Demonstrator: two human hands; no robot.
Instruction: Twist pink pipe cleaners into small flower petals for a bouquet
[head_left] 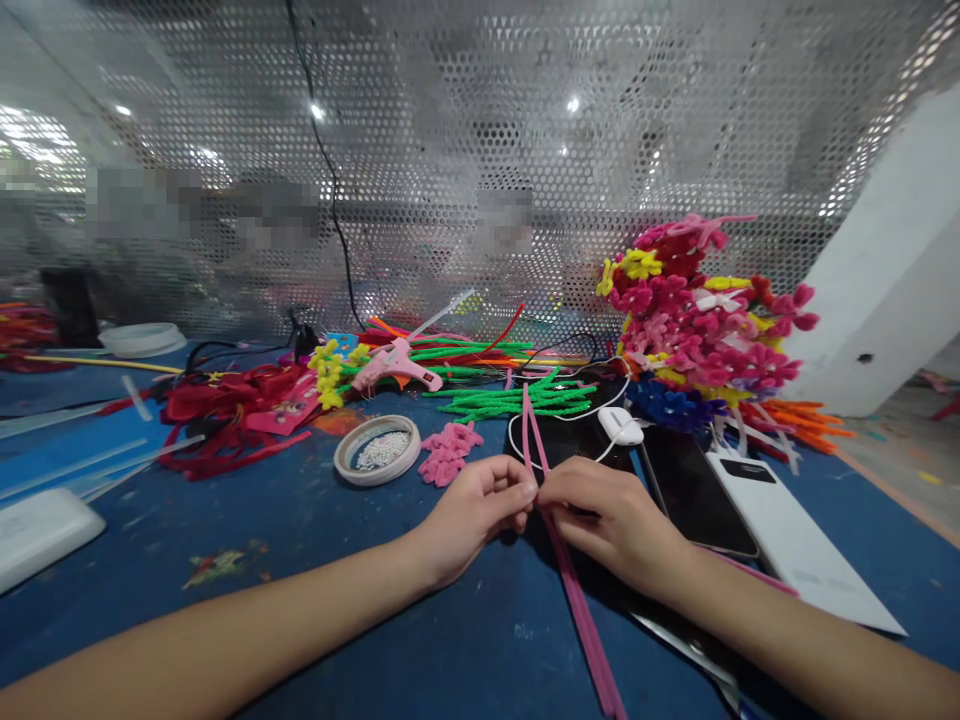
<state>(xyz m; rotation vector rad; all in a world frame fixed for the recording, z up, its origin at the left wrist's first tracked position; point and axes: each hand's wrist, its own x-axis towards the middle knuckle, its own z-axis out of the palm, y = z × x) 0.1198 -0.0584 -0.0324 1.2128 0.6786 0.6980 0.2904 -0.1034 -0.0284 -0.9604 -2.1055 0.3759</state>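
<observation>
Long pink pipe cleaners (574, 590) run between my hands, with a narrow loop rising above the fingers and the long ends trailing toward the table's near edge. My left hand (487, 505) is closed, its thumb and forefinger pinching the strands. Just beside it, my right hand (604, 505) also pinches them, its fingertips touching or nearly touching the left ones. Beyond my left hand lie small pink pipe-cleaner flowers (448, 452). A round white dish (343, 463) of pearly beads stands to their left.
A pink glue gun (394, 368) lies behind the dish, near green pipe cleaners (517, 397). Colourful fuzzy flowers (697, 320) are heaped at the back right. A dark phone (697, 490), a white box (806, 545) and a white earbud case (621, 426) lie right. Perforated metal closes off the back.
</observation>
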